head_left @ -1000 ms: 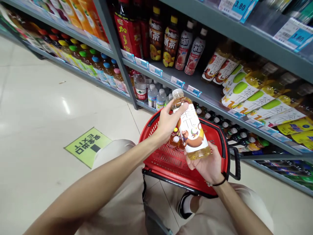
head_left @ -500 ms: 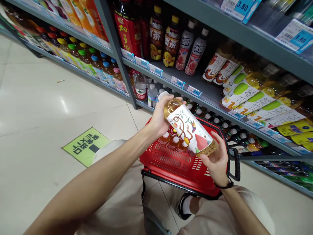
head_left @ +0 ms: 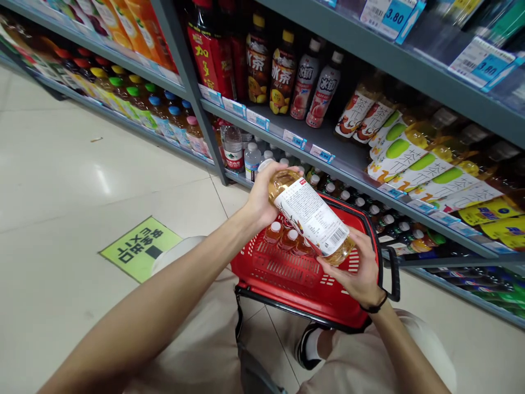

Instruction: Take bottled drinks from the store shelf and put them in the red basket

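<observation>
A clear bottle of amber drink [head_left: 314, 219] is tilted above the red shopping basket, its text-and-barcode label facing me. My left hand [head_left: 264, 194] is closed around its neck end, near the white cap. At the base, my right hand [head_left: 359, 271], with a dark band at the wrist, grips the bottle between thumb and fingers. Beneath it, the red basket [head_left: 279, 282] stands on the floor between my legs. Several small bottles with white caps and orange-red drink [head_left: 289, 239] are in the basket, partly hidden by the held bottle.
Grey shelving [head_left: 353, 175] runs diagonally past the basket, stocked with drinks. Tea bottles [head_left: 404, 150] lie on their sides at the right; upright iced tea bottles [head_left: 283, 76] stand further left. A black basket handle [head_left: 394, 273] sticks out at right. A green floor sign [head_left: 139, 249] lies at left.
The bottle has been turned about its length, so the label's picture side has given way to the printed text and barcode. Both hands still hold it, shifted slightly left in view.
</observation>
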`<state>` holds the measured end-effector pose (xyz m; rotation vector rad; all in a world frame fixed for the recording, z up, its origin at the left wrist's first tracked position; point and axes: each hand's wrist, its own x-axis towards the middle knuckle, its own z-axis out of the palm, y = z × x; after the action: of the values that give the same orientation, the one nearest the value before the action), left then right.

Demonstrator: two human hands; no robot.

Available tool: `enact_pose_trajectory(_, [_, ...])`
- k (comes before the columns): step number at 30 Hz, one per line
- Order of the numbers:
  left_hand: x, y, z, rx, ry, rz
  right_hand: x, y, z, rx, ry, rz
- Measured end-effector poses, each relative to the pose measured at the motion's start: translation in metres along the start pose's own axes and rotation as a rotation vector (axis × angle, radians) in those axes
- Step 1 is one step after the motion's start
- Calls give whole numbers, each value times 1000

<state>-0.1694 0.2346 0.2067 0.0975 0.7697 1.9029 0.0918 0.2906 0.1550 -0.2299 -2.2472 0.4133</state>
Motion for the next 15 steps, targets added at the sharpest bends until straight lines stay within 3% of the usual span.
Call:
enact_pose_trajectory(4, [0,0,0,28,40,21,2,2,0,-47,-30,-21])
enact_pose_trajectory(15, [3,-1,-7,102,-28,73,-12,-4,15,-1,7,197])
